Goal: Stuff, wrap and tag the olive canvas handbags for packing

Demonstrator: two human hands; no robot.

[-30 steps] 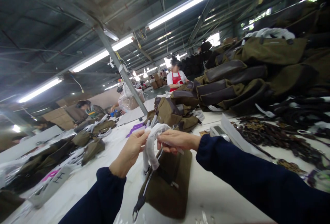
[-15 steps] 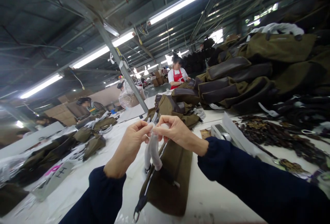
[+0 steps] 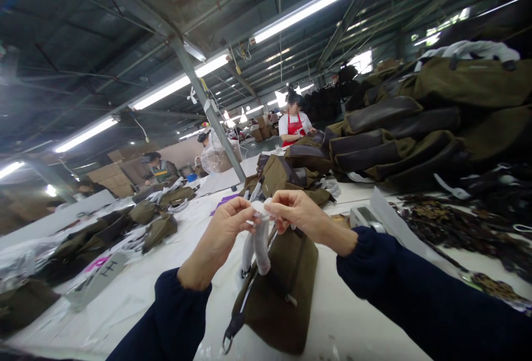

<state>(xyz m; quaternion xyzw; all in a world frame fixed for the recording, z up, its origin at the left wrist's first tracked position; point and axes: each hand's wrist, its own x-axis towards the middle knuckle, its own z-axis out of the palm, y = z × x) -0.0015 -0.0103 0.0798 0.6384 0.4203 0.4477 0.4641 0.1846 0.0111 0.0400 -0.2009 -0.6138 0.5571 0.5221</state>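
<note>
Head view: left hand (image 3: 222,230) and right hand (image 3: 310,217) are both pinched closed on white wrapping (image 3: 260,206) atop the handles (image 3: 261,250) of a brown bag (image 3: 291,294), near centre; it looks soft, light, best held by those handles.

An olive-brown bag (image 3: 297,286) sits on the white table (image 3: 353,314), a metal ring (image 3: 224,343) at its near corner. Its white-wrapped handles (image 3: 261,250), two as far as I can tell from here, stand up along one long edge.
</note>
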